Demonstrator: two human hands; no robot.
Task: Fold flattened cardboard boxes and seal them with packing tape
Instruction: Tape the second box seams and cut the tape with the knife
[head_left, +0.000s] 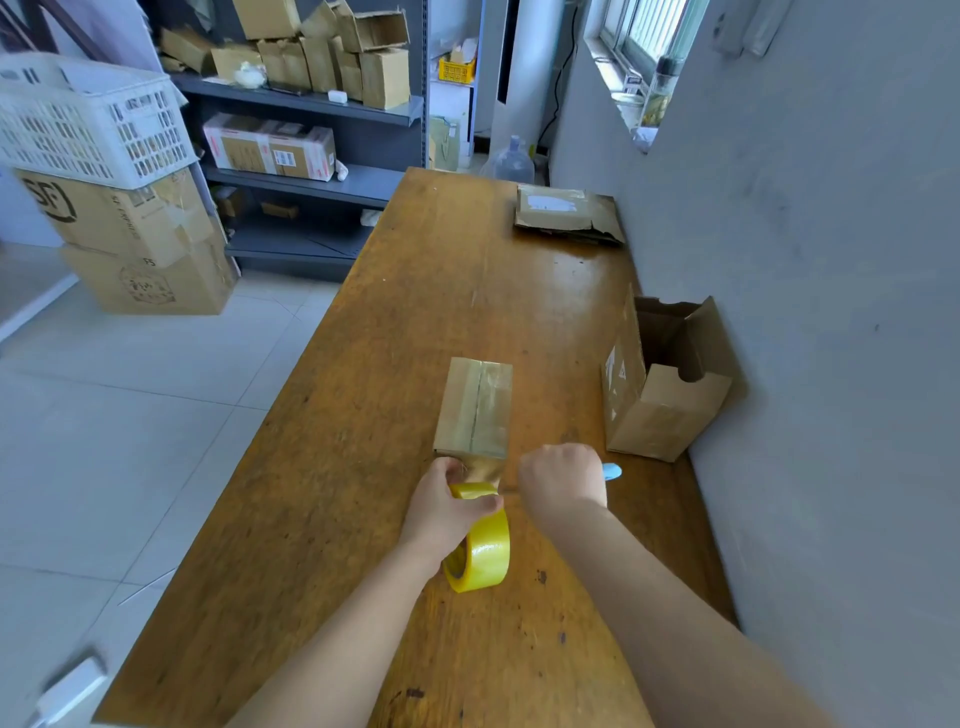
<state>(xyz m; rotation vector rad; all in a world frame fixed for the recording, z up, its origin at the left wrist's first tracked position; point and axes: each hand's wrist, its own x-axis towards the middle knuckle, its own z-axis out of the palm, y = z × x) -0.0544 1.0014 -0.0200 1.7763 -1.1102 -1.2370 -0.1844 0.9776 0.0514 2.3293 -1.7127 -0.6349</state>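
On the counter (363, 415), left to right:
Left hand (447, 512): fingers curled closed around the yellow tape roll (480, 553), holding it just off the near end of the box.
Small box (475, 408): folded shut, lying mid-counter, a strip of tape running along its top seam and stretching down to the roll.
Right hand (563, 480): closed in a fist over a blue-handled cutter (612, 471), only the handle tip showing; the blade is hidden.
Open box (665, 384): standing against the wall, top flaps up, untaped.
Step in hand: I judge the seam strip is laid and about to be severed from the roll.
Next move: it calls for keeping the strip taut and cutting close to the box edge, then pressing the tail down.
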